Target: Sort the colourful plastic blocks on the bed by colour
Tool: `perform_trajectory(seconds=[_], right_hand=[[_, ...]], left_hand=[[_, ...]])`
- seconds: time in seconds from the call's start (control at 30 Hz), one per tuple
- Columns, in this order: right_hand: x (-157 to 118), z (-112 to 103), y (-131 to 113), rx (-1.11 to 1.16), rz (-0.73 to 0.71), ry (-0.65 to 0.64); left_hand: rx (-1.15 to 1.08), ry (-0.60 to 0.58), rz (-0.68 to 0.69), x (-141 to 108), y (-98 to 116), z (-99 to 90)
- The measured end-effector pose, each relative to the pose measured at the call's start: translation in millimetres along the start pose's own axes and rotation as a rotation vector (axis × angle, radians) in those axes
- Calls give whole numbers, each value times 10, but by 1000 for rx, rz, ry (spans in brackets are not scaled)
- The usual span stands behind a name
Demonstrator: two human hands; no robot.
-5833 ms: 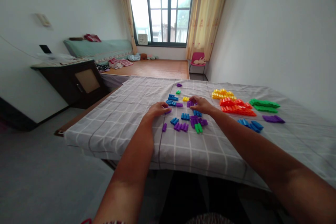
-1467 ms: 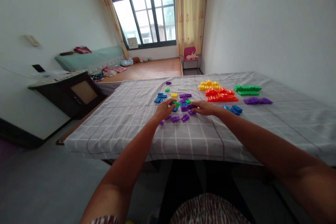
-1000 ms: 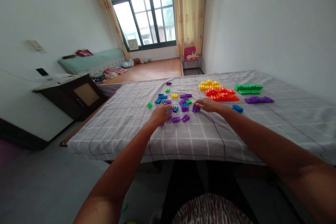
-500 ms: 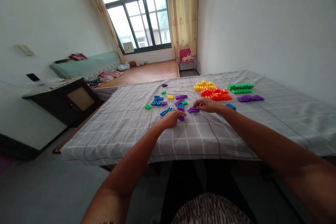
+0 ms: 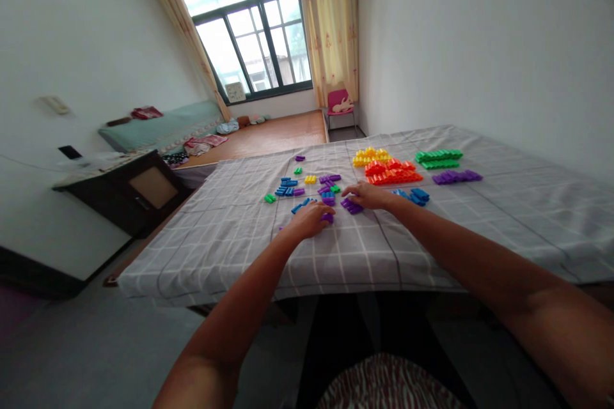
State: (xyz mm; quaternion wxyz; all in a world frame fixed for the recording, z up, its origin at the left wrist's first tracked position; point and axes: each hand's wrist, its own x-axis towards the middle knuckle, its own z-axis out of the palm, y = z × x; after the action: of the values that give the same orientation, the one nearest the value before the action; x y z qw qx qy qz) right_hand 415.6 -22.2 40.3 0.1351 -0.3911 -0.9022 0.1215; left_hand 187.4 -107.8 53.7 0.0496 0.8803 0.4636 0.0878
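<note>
My left hand (image 5: 311, 220) rests low over the cloth, its fingers at a purple piece (image 5: 327, 218); whether it grips the piece cannot be made out. Blue pieces (image 5: 302, 205) lie just beyond it. My right hand (image 5: 367, 195) has its fingertips on purple pieces (image 5: 352, 206), fingers bent over them. Between the hands and farther back lie small purple (image 5: 330, 177), blue (image 5: 286, 186), green (image 5: 270, 199) and yellow (image 5: 310, 179) pieces. More blue pieces (image 5: 418, 196) sit beside my right wrist.
Rows of orange (image 5: 393, 172), yellow (image 5: 371, 156), green (image 5: 438, 158) and purple (image 5: 456, 177) pieces stand at the right of the cloth-covered table (image 5: 192, 255). A wall borders the right side. Beyond are a pink chair (image 5: 339, 102) and a dark cabinet (image 5: 139, 188).
My right hand has shifted slightly left, and more of the blue pieces beside its wrist now show. My left hand has moved slightly left. The view has tilted a little.
</note>
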Motion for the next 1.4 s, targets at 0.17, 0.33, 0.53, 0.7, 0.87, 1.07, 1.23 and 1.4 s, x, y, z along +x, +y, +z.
perform_trajectory(seconds=[0.17, 0.33, 0.53, 0.7, 0.87, 1.07, 1.23, 1.4], right_hand=[[-72, 0, 60, 3, -42, -99], [-97, -31, 166, -50, 34, -88], [-133, -104, 84, -128, 126, -105], [-199, -130, 19, -91, 0, -176], [-262, -160, -37, -84, -193, -236], [-373, -483, 108, 7, -93, 40], [-734, -1075, 896, 84, 169, 349], [-1310, -1393, 2032, -90, 622, 515]], left_hand=[[-96, 13, 34, 64, -28, 64], [-73, 118, -32, 119, -22, 35], [79, 6, -149, 71, 60, 61], [103, -31, -146, 70, 78, 82], [88, -42, -121, 123, 76, 39], [69, 11, -177, 231, 89, -98], [66, 90, -186, 496, 176, -271], [50, 153, -131, 870, 436, -332]])
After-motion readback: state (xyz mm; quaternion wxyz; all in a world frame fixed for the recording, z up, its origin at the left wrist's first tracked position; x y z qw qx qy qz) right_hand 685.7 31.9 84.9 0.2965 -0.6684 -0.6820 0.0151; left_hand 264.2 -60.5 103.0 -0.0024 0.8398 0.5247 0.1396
